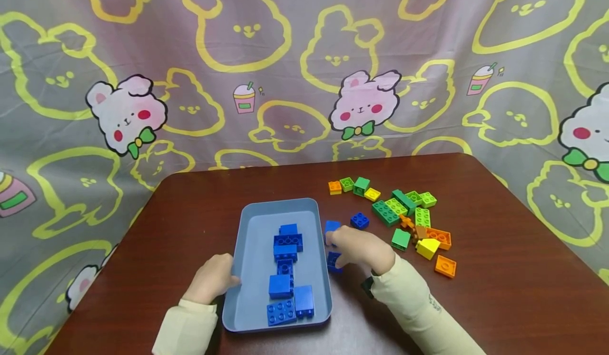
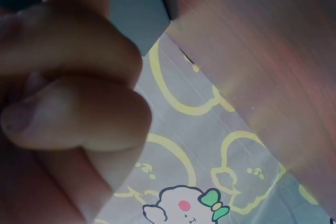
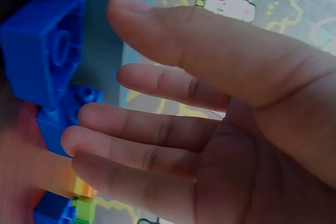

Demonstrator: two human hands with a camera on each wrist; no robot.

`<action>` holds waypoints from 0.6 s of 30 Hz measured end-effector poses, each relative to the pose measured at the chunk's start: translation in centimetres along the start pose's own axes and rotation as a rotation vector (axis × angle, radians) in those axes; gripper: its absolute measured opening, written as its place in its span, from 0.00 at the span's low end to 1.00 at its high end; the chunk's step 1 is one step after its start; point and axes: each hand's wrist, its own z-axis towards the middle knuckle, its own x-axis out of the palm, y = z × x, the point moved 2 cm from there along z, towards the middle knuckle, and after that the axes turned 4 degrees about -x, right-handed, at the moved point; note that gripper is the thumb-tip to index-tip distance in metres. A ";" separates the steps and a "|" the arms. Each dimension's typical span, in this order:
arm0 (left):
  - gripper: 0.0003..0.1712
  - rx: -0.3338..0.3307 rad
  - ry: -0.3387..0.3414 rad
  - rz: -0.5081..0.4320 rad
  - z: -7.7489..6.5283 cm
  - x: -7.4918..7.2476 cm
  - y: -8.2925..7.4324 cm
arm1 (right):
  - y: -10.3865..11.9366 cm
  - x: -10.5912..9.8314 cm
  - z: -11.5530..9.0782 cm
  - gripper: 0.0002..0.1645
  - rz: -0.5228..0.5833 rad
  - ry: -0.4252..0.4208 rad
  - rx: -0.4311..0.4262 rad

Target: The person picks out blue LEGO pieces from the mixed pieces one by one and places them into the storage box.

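Note:
A shallow blue-grey tray (image 1: 257, 249) holds several blue building bricks (image 1: 285, 253), some upright and some on their sides. My left hand (image 1: 212, 278) is at the tray's left wall, holding it with the thumb at the rim; in the left wrist view its fingers (image 2: 89, 114) are curled. Just outside the right wall my right hand (image 1: 363, 246) hovers over two blue bricks, one farther away (image 1: 331, 227) and one nearer (image 1: 334, 263). In the right wrist view the fingers (image 3: 152, 129) are stretched out with the thumb apart, and a hollow blue brick (image 3: 31, 51) lies beyond the fingertips.
A single blue brick (image 1: 359, 221) lies right of the tray. Farther right spread green bricks (image 1: 386, 213), orange bricks (image 1: 445, 266) and yellow bricks (image 1: 428, 248). A dark green brick (image 1: 367, 287) is partly under the right wrist. A patterned curtain (image 1: 295, 80) hangs behind the brown table (image 1: 200, 212).

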 end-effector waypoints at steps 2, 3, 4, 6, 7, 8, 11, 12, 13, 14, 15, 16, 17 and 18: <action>0.11 0.001 -0.002 -0.004 0.0 0.0 0.0 | -0.1 0.3 0.2 0.14 0.001 -0.006 -0.012; 0.11 0.003 -0.005 -0.004 0.0 0.0 0.0 | -0.1 0.4 0.3 0.13 0.003 -0.008 -0.016; 0.11 0.004 -0.007 -0.004 -0.1 0.0 0.0 | -0.2 0.5 0.4 0.13 0.007 -0.009 -0.019; 0.10 0.008 -0.012 -0.004 -0.1 0.0 0.1 | -0.3 0.7 0.5 0.12 0.015 -0.012 -0.022; 0.10 0.009 -0.013 -0.003 -0.1 0.0 0.1 | -0.3 0.8 0.5 0.13 0.012 -0.013 -0.024; 0.10 0.011 -0.015 -0.001 -0.1 0.0 0.1 | -0.4 0.8 0.6 0.13 0.012 -0.012 -0.027; 0.10 0.016 -0.018 -0.006 -0.1 0.0 0.1 | -0.5 1.0 0.8 0.14 -0.004 -0.004 -0.037; 0.10 0.015 -0.018 -0.007 -0.1 0.0 0.1 | -0.5 1.1 0.9 0.15 -0.010 0.000 -0.041; 0.10 0.015 -0.018 -0.009 -0.1 -0.1 0.1 | -0.5 1.2 1.0 0.16 -0.015 0.004 -0.044; 0.09 0.014 -0.018 -0.010 -0.1 -0.1 0.1 | -0.6 1.2 1.1 0.17 -0.019 0.011 -0.043; 0.09 0.014 -0.017 -0.010 -0.1 -0.1 0.1 | -0.6 1.3 1.2 0.17 -0.023 0.018 -0.041; 0.09 0.013 -0.017 -0.013 -0.1 -0.1 0.1 | -0.6 1.4 1.2 0.18 -0.021 0.024 -0.040; 0.09 0.012 -0.016 -0.013 -0.1 -0.1 0.1 | -0.7 1.5 1.3 0.18 -0.021 0.029 -0.036; 0.09 0.011 -0.015 -0.014 -0.1 -0.1 0.1 | -0.7 1.5 1.4 0.19 -0.018 0.034 -0.031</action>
